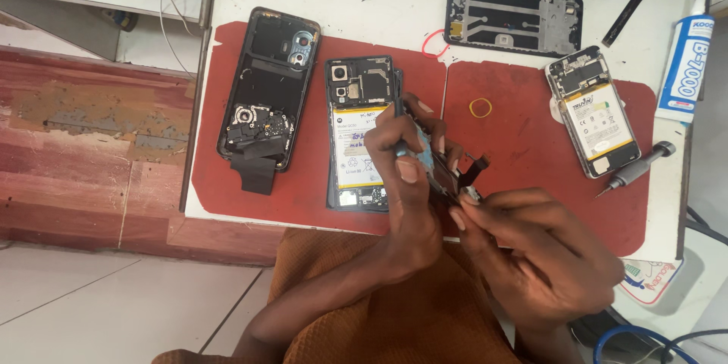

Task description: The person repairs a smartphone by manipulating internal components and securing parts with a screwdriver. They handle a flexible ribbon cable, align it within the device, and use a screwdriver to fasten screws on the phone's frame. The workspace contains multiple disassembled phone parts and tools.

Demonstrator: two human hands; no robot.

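Observation:
An opened phone (356, 136) with a yellow-white battery lies on the red mat (523, 136) at the table's middle. My left hand (406, 167) rests on its right edge and pinches a thin blue tool against it. My right hand (531, 246) is just to the right, its fingertips gripping a small dark part with a flat cable (462, 178) beside the phone. Both hands meet over the phone's lower right side, which they hide.
A black back cover (265, 91) lies left of the phone. A second opened phone (595, 114), a screwdriver (637, 168), a yellow rubber band (480, 108) and a glue tube (685, 61) lie right. A bare frame (516, 19) sits at the back.

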